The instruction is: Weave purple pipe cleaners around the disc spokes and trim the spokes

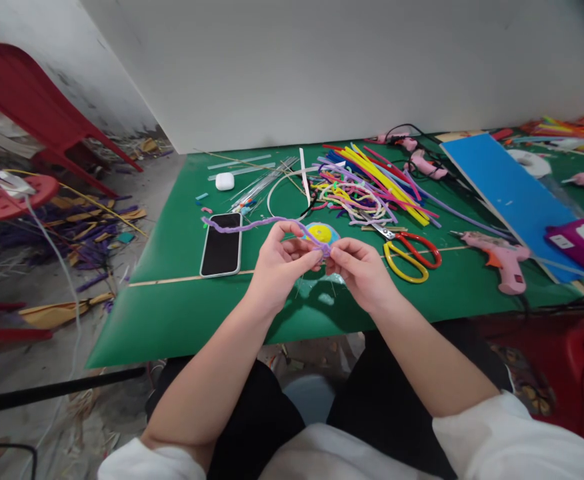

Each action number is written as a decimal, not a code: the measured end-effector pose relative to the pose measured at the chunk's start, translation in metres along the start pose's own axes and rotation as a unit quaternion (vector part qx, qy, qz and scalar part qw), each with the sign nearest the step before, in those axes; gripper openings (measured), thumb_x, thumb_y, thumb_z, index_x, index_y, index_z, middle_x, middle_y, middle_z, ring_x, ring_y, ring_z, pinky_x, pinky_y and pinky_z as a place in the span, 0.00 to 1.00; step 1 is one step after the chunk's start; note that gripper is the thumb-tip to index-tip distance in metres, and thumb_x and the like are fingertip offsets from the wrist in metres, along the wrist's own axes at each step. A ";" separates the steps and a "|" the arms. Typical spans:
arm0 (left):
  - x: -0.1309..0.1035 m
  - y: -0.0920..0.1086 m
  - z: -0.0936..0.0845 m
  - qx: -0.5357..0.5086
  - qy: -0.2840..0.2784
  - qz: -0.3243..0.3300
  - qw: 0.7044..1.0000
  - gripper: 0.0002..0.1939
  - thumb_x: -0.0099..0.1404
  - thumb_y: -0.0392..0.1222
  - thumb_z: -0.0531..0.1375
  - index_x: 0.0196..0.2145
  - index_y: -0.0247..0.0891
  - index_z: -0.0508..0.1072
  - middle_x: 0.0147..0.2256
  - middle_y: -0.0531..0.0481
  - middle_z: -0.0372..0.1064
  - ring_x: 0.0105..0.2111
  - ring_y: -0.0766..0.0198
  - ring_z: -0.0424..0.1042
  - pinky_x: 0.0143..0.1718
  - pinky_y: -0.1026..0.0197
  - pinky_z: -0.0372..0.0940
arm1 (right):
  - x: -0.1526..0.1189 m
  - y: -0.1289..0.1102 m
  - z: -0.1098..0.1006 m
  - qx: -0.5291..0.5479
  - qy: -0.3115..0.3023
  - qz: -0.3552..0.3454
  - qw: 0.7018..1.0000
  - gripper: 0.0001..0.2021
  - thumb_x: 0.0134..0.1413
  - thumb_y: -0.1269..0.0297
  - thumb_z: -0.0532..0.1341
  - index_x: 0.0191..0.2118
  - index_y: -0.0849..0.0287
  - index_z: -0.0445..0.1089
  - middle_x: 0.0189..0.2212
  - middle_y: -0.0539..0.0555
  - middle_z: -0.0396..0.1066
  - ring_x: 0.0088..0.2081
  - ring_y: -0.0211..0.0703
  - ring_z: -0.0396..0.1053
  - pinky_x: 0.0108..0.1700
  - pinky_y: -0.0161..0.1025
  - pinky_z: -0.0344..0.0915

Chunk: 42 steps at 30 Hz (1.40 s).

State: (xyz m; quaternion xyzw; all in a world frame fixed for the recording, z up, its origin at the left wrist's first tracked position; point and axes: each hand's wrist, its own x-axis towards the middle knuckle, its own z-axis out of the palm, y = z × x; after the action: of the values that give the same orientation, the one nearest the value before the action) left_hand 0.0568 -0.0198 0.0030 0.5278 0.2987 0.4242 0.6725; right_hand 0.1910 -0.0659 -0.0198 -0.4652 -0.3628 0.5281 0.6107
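Observation:
A purple pipe cleaner (252, 225) runs from above the phone into my fingers, where its end looks bunched or twisted. My left hand (291, 257) pinches it between thumb and fingertips. Close against it, my right hand (355, 265) pinches the same bunched end from the other side. Just behind the fingertips lies a round yellow and light-blue piece (321, 233), partly covered by the hands and the pipe cleaner. A black-screened phone (221, 245) lies left of my hands. To the right are scissors (406, 255) with one red and one yellow handle loop.
A tangled pile of coloured pipe cleaners (367, 187) lies behind my hands. A pink glue gun (505, 261) and a blue board (507, 193) are on the right. At the back left sits a white earbud case (225, 181). The green table (172, 313) ends close to my lap.

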 end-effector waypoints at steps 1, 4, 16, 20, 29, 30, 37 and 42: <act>-0.001 0.001 0.000 0.003 0.000 0.002 1.000 0.18 0.50 0.34 0.64 0.34 0.40 0.58 0.24 0.58 0.66 0.23 0.72 0.68 0.27 0.68 0.67 | 0.000 0.000 0.000 -0.003 -0.006 0.003 1.000 0.09 0.42 0.58 0.64 0.26 0.58 0.68 0.20 0.47 0.66 0.24 0.34 0.64 0.30 0.35 0.63; -0.003 0.003 0.001 0.009 -0.002 0.004 1.000 0.17 0.50 0.34 0.64 0.33 0.40 0.58 0.24 0.58 0.65 0.23 0.73 0.67 0.27 0.68 0.67 | -0.002 -0.003 -0.001 -0.013 -0.023 0.000 1.000 0.10 0.42 0.58 0.64 0.25 0.58 0.67 0.20 0.47 0.66 0.24 0.34 0.64 0.31 0.35 0.63; -0.003 0.001 0.002 0.005 0.005 0.017 1.000 0.16 0.52 0.34 0.62 0.34 0.40 0.57 0.25 0.57 0.68 0.25 0.72 0.69 0.28 0.67 0.67 | -0.004 -0.008 -0.001 -0.126 -0.014 -0.053 0.991 0.09 0.43 0.59 0.63 0.25 0.58 0.67 0.20 0.47 0.66 0.24 0.34 0.64 0.30 0.35 0.62; -0.003 0.000 0.001 0.013 0.012 0.024 1.000 0.17 0.51 0.34 0.63 0.34 0.40 0.58 0.25 0.57 0.67 0.26 0.71 0.70 0.29 0.67 0.66 | -0.004 -0.006 0.002 -0.141 0.000 -0.067 0.988 0.08 0.44 0.59 0.62 0.25 0.58 0.67 0.20 0.47 0.67 0.25 0.34 0.64 0.30 0.35 0.62; -0.003 -0.006 0.004 0.091 0.010 -0.002 0.996 0.20 0.51 0.35 0.63 0.36 0.42 0.54 0.25 0.59 0.65 0.23 0.70 0.70 0.28 0.66 0.67 | -0.003 -0.022 -0.007 -0.277 0.039 -0.124 0.952 0.08 0.47 0.59 0.61 0.29 0.58 0.72 0.28 0.51 0.71 0.31 0.39 0.68 0.36 0.37 0.64; -0.004 -0.007 0.004 0.107 0.000 -0.007 0.994 0.20 0.51 0.35 0.62 0.37 0.42 0.55 0.26 0.58 0.66 0.24 0.70 0.70 0.27 0.66 0.67 | -0.004 -0.022 -0.007 -0.282 0.034 -0.128 0.950 0.08 0.46 0.59 0.62 0.30 0.58 0.72 0.29 0.51 0.71 0.31 0.39 0.68 0.36 0.37 0.64; -0.006 -0.010 0.006 0.106 -0.044 -0.016 0.993 0.19 0.52 0.33 0.61 0.39 0.42 0.56 0.26 0.57 0.65 0.27 0.69 0.71 0.29 0.67 0.66 | 0.000 -0.011 -0.006 -0.192 0.027 -0.065 0.979 0.08 0.42 0.60 0.63 0.27 0.59 0.69 0.24 0.49 0.69 0.26 0.36 0.67 0.30 0.35 0.65; -0.003 -0.009 0.005 0.076 -0.072 -0.036 0.994 0.19 0.52 0.33 0.61 0.39 0.40 0.57 0.23 0.59 0.63 0.26 0.69 0.71 0.29 0.66 0.66 | 0.001 -0.008 -0.006 -0.151 0.020 -0.038 0.988 0.09 0.40 0.59 0.64 0.26 0.60 0.69 0.23 0.48 0.69 0.26 0.36 0.66 0.30 0.36 0.64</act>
State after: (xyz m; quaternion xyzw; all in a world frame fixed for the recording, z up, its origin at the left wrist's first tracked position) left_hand 0.0620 -0.0250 -0.0040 0.5955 0.2995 0.3364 0.6652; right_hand 0.1992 -0.0663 -0.0143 -0.5485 -0.4438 0.4339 0.5603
